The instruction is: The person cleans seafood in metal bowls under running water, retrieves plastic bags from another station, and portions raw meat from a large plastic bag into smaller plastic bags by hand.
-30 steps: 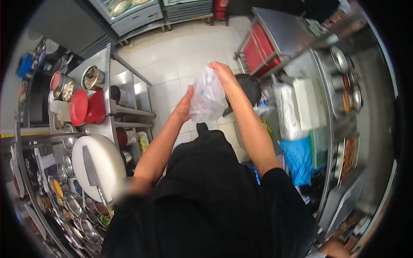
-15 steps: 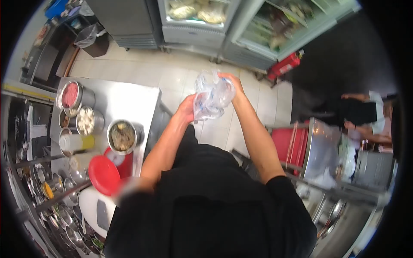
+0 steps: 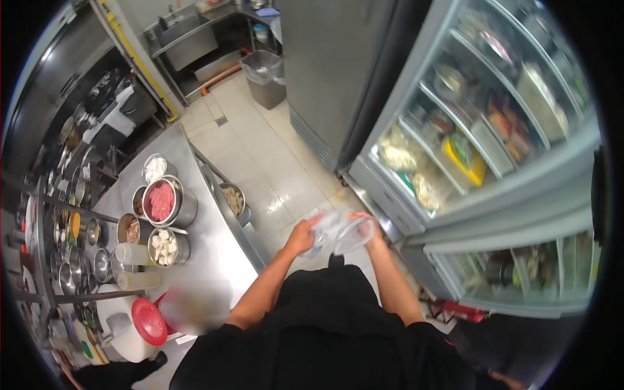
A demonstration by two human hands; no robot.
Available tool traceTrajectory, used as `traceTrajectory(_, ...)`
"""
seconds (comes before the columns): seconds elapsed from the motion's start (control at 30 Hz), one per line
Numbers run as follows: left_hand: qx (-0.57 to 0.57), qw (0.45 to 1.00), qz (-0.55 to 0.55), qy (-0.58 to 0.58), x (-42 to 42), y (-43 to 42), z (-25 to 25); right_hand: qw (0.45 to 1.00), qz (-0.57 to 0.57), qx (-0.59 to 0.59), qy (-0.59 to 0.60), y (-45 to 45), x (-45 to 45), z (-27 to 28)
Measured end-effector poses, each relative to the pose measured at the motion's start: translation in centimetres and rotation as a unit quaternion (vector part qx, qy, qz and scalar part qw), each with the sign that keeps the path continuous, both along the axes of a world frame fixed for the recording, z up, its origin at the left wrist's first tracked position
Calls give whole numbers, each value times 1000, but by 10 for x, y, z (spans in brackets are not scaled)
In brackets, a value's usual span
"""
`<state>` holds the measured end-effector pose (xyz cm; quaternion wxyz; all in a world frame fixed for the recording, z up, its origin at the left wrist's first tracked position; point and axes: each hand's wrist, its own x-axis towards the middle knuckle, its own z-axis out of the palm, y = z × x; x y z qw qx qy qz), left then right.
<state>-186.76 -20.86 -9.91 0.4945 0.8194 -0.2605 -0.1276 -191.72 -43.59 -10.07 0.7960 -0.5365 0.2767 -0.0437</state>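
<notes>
In front of my body, both hands hold crinkled clear plastic over the floor. My left hand (image 3: pixel 301 238) is closed on a clear plastic bag (image 3: pixel 330 223). My right hand (image 3: pixel 372 233) grips a clear round plastic container (image 3: pixel 354 236), its rim tilted towards me. The bag lies against the container, and where one ends is hard to make out. The fingertips of both hands are partly hidden behind the plastic.
On the steel table (image 3: pixel 218 244) at left stand a pot of pink meat (image 3: pixel 160 200), a pot of white pieces (image 3: pixel 166 248), squeeze bottles (image 3: pixel 133 254) and a red lid (image 3: pixel 149 322). A glass-door fridge (image 3: pixel 416 149) rises ahead right. A bin (image 3: pixel 265 84) stands farther back.
My view has turned left, towards the sink and bin, and the fridge is closer. Both hands still hold the plastic, now lower in the picture, with the round container's rim showing more plainly.
</notes>
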Motion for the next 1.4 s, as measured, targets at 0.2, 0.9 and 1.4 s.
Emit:
traceTrajectory(0.2, -56, 971, 171, 155, 56, -29, 31, 973, 182, -81, 116, 3, 160, 16)
traceTrajectory(0.9, -11, 876, 468, 113, 544, 119, -8, 895, 346, -270, -82, 168, 620, 64)
traceTrajectory(1.4, -201, 801, 553, 107, 917, 260, 41, 756, 453, -439, -175, 323, 1036, 21)
